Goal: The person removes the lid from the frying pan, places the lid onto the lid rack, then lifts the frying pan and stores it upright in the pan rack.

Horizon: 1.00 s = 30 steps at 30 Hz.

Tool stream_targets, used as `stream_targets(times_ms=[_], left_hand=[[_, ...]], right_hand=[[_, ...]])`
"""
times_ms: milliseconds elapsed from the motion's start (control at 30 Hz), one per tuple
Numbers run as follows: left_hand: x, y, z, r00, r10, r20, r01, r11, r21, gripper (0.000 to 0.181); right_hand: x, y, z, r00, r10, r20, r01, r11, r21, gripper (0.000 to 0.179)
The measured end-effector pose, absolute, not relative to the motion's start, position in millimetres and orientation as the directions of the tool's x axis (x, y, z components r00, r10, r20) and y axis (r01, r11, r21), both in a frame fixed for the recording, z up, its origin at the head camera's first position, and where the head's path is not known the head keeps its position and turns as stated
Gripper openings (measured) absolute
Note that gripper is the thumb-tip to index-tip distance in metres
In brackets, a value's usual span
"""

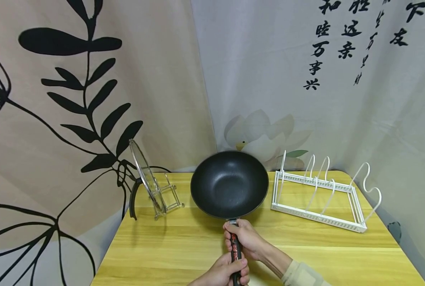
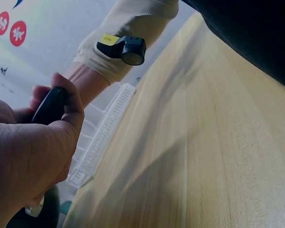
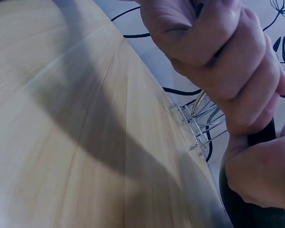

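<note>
A black wok [image 1: 229,184] with a long dark handle is held over the table, its inside facing me in the head view. My left hand [image 1: 230,270] grips the lower end of the handle [image 1: 235,246]. Just below the pan my right hand [image 1: 246,238] holds the same handle, thumb along its top. In the left wrist view the handle end [image 2: 51,107] pokes out of the left fist. The right wrist view shows both hands close together, with part of the wok's dark side [image 3: 249,213] behind them.
On the left of the wooden table [image 1: 183,254], a glass lid [image 1: 146,174] leans upright in a small metal wire rack [image 1: 171,198]. A white rack [image 1: 319,216] with curved dividers stands on the right. A printed cloth [image 1: 162,79] hangs behind.
</note>
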<state>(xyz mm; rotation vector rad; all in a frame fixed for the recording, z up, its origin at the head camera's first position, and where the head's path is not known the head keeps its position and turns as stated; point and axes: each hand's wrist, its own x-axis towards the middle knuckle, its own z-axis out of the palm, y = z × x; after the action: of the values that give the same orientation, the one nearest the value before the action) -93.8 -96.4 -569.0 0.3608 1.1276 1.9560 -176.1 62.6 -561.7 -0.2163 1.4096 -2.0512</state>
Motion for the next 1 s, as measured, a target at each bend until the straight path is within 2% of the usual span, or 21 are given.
stream_targets(times_ms=[300, 1000], left_hand=[[-95, -96, -573, -0.607, 0.793, -0.057, -0.470, -0.300, 0.830, 0.017], [-102, -92, -564, -0.578, 0.815, -0.036, -0.456, -0.286, 0.843, 0.014]], right_hand=[[-174, 64, -554, -0.808, -0.555, -0.198, 0.369, -0.214, -0.905, 0.014], [-177, 72, -541, -0.850, -0.507, -0.146, 0.275, -0.191, -0.942, 0.017]])
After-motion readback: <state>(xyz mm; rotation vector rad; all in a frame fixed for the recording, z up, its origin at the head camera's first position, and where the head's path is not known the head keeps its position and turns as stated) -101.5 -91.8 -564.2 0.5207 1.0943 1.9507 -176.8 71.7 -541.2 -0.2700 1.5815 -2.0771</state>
